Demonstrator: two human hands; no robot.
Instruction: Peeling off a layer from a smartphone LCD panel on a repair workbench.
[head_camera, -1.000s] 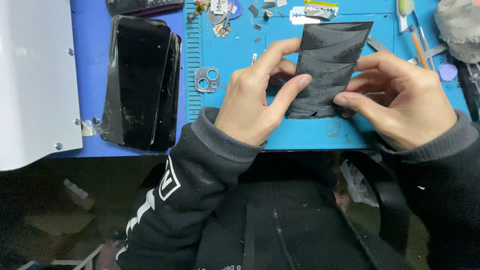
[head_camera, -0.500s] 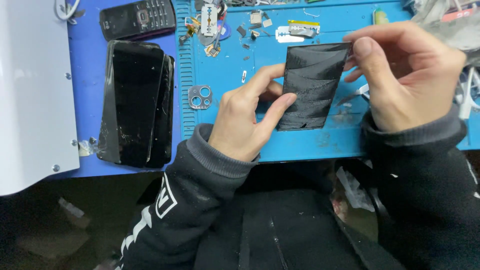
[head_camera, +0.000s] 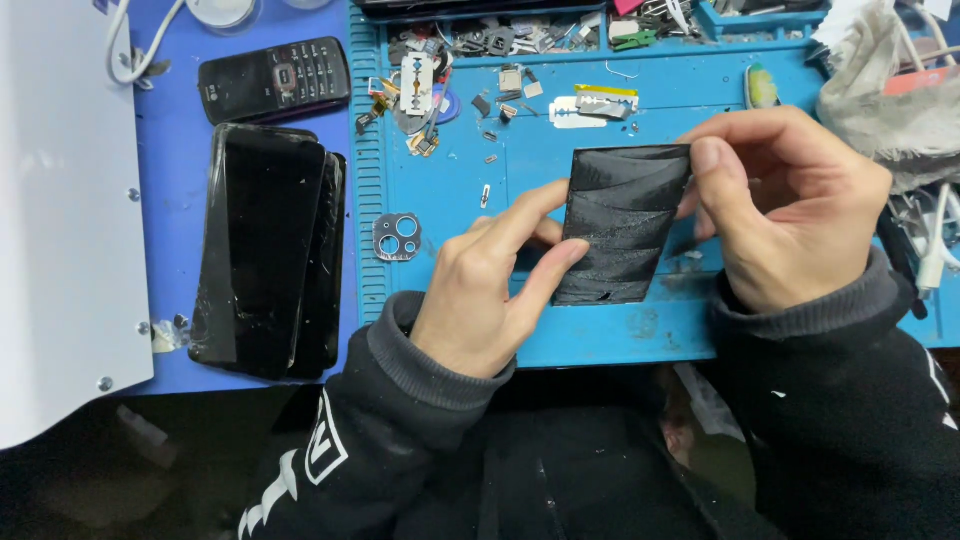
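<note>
A thin black rectangular sheet (head_camera: 618, 222), creased and glossy, is held upright over the blue work mat (head_camera: 600, 340). My left hand (head_camera: 485, 290) pinches its left edge and lower part between thumb and fingers. My right hand (head_camera: 790, 205) grips its upper right corner with the thumb pressed on the top edge. Both sleeves are dark.
Left of the mat lie stacked black phone screens (head_camera: 265, 250) and a black keypad phone (head_camera: 275, 75). A metal camera-lens frame (head_camera: 397, 237) sits near my left hand. Razor blades (head_camera: 590, 105), small parts and tools crowd the mat's top. A white panel (head_camera: 55, 210) stands far left.
The view has shifted so the mat sits lower. My right hand has moved from the sheet's lower right up to its top right corner. The left hand keeps its hold.
</note>
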